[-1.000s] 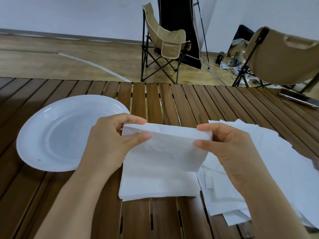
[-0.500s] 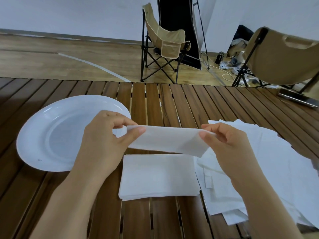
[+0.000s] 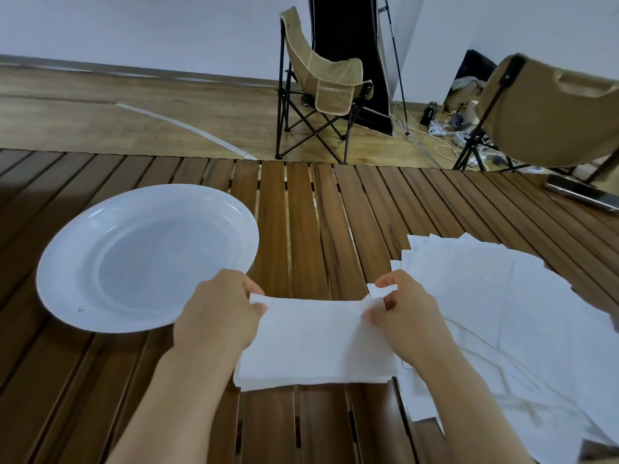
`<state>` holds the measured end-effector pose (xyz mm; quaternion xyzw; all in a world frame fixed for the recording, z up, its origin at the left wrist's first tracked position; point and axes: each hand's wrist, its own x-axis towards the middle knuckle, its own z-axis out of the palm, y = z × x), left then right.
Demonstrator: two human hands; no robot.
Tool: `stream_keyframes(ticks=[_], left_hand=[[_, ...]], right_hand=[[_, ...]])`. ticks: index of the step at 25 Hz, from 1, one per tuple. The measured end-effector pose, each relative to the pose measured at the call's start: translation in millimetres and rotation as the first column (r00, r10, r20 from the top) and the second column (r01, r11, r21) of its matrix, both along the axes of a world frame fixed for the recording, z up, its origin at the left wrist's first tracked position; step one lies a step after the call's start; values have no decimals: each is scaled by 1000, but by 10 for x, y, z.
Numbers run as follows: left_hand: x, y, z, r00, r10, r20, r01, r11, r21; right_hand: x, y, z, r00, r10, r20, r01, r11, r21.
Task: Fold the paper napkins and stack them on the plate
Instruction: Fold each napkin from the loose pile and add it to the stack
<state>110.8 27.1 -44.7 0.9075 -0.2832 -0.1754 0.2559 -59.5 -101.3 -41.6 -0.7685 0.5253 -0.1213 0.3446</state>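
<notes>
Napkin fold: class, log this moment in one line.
napkin: on table, half-folded | left hand: pinching | right hand: pinching | plate: empty

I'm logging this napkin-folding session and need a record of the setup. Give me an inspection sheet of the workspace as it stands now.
Surface: slatted wooden table, dark brown.
Job's things: white plate at left, nothing on it; folded napkin in front of the person; loose napkin pile at right.
Clutter: a flat dark device at the table's far right edge.
Hands: left hand and right hand each pinch a far corner of the folded napkin.
Cables: white cords and plugs on the floor, far right.
Surroundings: two tan folding chairs, a black panel, wooden floor, white wall.
</notes>
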Motion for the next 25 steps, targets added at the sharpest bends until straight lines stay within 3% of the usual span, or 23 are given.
stream_keyframes(ticks=[6,9,11,15,19,25], left_hand=[[6,21,-10,999,35,-5,-35,996,78],[10,37,12,999,34,-37,-30,994,103],[-2,47,38,999,26,-23,-23,993,116],[-70,50,96,1000,-3,-2,4,996,94],[-115,38,143,1000,-22,-7,22,999,42],[-130,42,188,998,3,58,-2,1000,-25]], right_hand=[[1,6,-20,999,18,-30,-19,999,-33],[-58,-39,40,992,-54,-118,28,975,-218],[-133,-60,114,954,-134,-268,37,941,-338],[-199,7,191,857,-167,-488,93,981,-172],[-160,20,187,857,-199,-475,181,980,-83],[-152,-19,200,893,-260,-367,163,948,-275]])
